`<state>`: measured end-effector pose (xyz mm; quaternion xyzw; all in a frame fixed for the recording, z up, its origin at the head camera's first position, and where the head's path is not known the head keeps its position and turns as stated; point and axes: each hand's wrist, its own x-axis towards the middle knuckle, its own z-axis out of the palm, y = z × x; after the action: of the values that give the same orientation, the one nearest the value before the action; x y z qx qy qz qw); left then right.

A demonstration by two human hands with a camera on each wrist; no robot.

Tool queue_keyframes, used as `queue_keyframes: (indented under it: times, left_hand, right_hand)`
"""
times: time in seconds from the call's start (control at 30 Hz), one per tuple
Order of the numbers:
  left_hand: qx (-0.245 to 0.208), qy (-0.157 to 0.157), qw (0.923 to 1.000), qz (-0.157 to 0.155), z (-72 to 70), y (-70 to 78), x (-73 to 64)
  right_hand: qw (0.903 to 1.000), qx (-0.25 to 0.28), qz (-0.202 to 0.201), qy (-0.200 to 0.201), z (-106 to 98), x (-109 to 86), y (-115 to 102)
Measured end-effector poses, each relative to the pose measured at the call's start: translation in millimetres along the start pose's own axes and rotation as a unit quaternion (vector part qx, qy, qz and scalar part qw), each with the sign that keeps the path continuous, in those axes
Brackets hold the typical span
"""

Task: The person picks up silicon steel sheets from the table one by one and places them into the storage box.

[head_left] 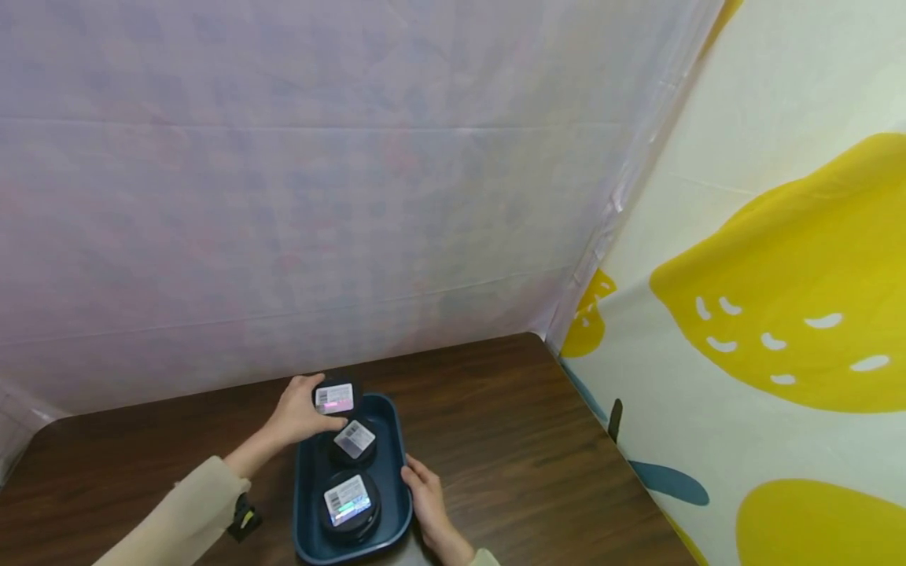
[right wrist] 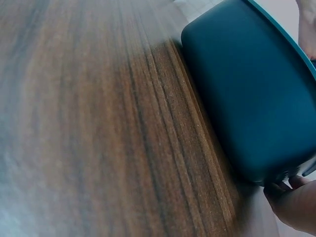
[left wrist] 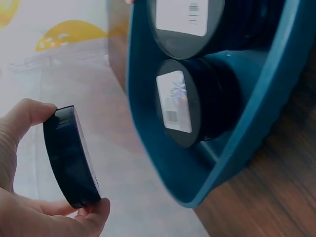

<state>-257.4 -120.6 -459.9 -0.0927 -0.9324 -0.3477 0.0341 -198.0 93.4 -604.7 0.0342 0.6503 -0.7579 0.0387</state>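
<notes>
My left hand pinches a flat round black container with a white label by its edge, above the far end of a blue tray. In the left wrist view, the thumb and fingers grip opposite sides of this black container, apart from the tray. Inside the tray stand a smaller round black container and a wider one nearer me, both labelled on top. At the tray's right side, my right hand holds its rim; the right wrist view shows fingers against the tray.
The tray rests on a dark wood-grain table. A pale checked cloth hangs along the back edge, and a white cloth with yellow lemons hangs on the right. A black device is at the left wrist.
</notes>
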Motion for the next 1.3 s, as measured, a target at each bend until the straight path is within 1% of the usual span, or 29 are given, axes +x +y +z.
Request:
queue_keyframes:
  times: [0.03,0.07,0.17,0.27,0.3,0.33,0.57,0.67,0.87,0.97,1.13,1.3]
  left_hand:
    - [-0.003,-0.003,1.0000,0.000,2.2,-1.3,0.2]
    - [0.002,0.002,1.0000,0.004,5.2,-3.3,0.8]
    - [-0.004,-0.005,0.9999,0.011,12.1,-7.3,1.0]
    - [0.002,-0.018,0.9997,0.013,18.1,-9.8,1.2]
    - [-0.001,-0.030,0.9995,0.011,19.3,-10.0,1.0]
    - [0.001,-0.033,0.9994,0.013,21.3,-10.8,1.2]
    - [0.016,-0.042,0.9985,0.031,37.2,-19.6,3.5]
    - [0.016,-0.048,0.9983,0.031,42.3,-22.4,2.6]
    - [0.019,-0.050,0.9980,0.033,46.3,-23.5,1.8]
    - [0.019,-0.052,0.9981,0.027,48.1,-23.8,2.7]
    - [0.024,-0.060,0.9977,0.017,52.1,-26.9,2.5]
    - [0.031,-0.062,0.9974,0.021,55.0,-29.6,2.1]
  right_hand:
    - [1.0000,0.001,0.001,0.000,0,0.4,0]
    - [1.0000,0.002,0.001,-0.001,0,0.4,0]
    - [1.0000,0.005,0.002,0.001,0,0.0,1]
    - [1.0000,0.009,0.001,0.001,0,-1.6,1]
    - [1.0000,0.008,-0.001,0.001,-1,-1.9,1]
    - [1.0000,0.007,-0.003,0.001,-1,-2.1,1]
    - [0.9999,0.013,-0.008,0.000,-1,-2.6,1]
    - [0.9999,0.014,-0.006,0.001,-1,-2.4,3]
    - [0.9999,0.012,-0.006,0.002,-2,-0.2,7]
    - [0.9999,0.013,-0.007,0.002,-3,0.6,7]
    - [0.9999,0.015,-0.008,-0.004,-1,0.2,5]
    - [0.9998,0.015,-0.011,-0.006,0,-0.9,2]
